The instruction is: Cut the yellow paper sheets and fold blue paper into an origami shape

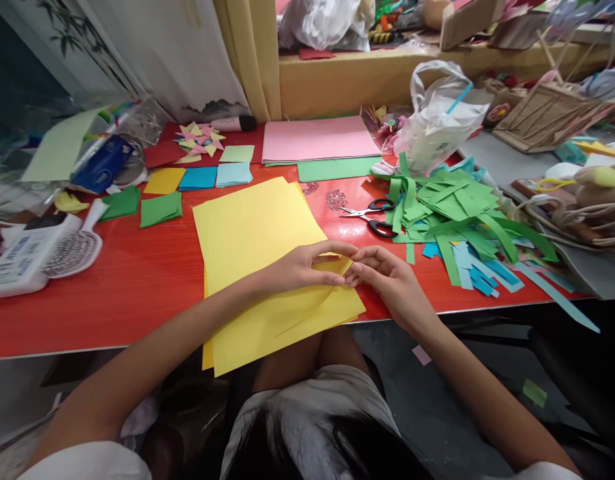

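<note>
A small stack of yellow paper sheets (257, 233) lies slantwise on the red table, its near corner hanging past the front edge. My left hand (310, 267) rests over the right part of the sheets, thumb and fingers apart, fingertips close to the right edge. At that edge my right hand (387, 277) has its fingers curled and pinched on the paper. The fingertips of both hands nearly meet there, and partly hide each other. Just beyond them lie scissors (374, 215) with black handles, blades slightly apart.
Green paper scraps (452, 200) and blue strips pile up on the right. Behind lie pink sheets (317, 139), a white plastic bag with a cup (437, 127), coloured paper squares (200, 178) and paper stars (200, 140). A hairbrush (77, 250) is at left.
</note>
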### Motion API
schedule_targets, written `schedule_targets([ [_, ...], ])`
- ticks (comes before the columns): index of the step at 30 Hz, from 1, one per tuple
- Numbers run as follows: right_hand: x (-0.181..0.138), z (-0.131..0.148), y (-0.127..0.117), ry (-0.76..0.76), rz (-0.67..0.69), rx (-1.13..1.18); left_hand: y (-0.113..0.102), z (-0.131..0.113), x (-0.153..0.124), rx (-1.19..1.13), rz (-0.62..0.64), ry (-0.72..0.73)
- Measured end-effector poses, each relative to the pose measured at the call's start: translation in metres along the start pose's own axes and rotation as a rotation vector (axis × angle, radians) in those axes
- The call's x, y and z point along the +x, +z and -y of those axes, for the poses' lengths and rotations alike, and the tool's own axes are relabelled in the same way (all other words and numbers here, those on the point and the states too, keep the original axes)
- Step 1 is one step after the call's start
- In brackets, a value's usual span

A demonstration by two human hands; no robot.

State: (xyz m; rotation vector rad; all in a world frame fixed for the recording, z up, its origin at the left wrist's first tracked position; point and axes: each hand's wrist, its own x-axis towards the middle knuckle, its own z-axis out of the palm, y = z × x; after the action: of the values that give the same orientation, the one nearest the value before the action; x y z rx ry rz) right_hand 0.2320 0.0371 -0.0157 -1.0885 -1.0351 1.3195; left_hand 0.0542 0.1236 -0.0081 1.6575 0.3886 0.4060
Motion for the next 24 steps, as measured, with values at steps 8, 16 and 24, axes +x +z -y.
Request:
schedule_targets([
  [8, -0.0016, -0.0019, -0.0004, -0.027, 0.009, -0.025, 0.0016, -0.0026, -0.0003, 0.022, -0.003, -0.005],
  [16, -0.0028, 0.0008, 0.0015, -0.027, 0.020, -0.093, 0.0029, 0.0007, 0.0004, 0.054, -0.030, 0.033],
  [24, -0.0045, 0.0001, 0.0005, -0.035, 0.007, -0.121, 0.0011, 0.0055, 0.0004, -0.018, -0.001, 0.040],
])
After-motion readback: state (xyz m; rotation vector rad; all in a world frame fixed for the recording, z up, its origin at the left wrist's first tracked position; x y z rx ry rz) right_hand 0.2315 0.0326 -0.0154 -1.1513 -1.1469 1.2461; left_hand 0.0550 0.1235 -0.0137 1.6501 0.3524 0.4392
